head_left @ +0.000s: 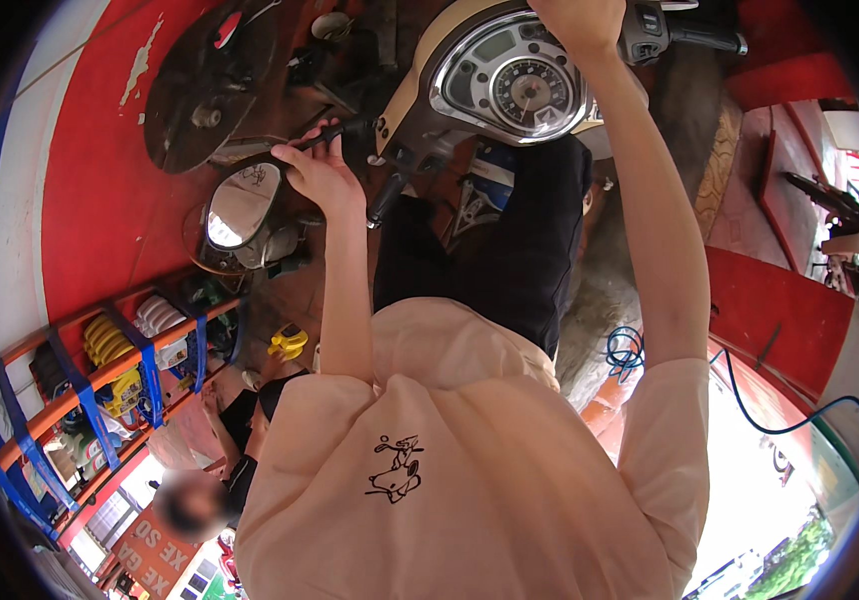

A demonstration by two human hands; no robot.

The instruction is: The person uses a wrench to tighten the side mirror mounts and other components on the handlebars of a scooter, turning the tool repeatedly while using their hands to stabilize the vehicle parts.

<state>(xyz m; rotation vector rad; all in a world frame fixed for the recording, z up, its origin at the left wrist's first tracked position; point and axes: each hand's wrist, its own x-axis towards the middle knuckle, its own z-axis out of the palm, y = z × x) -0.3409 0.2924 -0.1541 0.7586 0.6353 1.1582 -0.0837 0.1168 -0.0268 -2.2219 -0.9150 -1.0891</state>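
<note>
In front of me is a scooter's front end with a round speedometer in a chrome-rimmed dashboard. At its left, my left hand has its fingers curled round the black stem of a rear-view mirror. The oval mirror hangs just left of the wrist. Below the stem, the left handlebar grip is untouched. My right hand reaches over the dashboard's upper right edge; the top of the picture cuts off its fingers, so what it touches is hidden. Beyond it, the right handlebar grip is free.
An orange rack with blue straps holds bottles and containers at the left. Near it is another person, with a yellow object on the floor. A large dark disc stands far left. A blue hose curves at the right.
</note>
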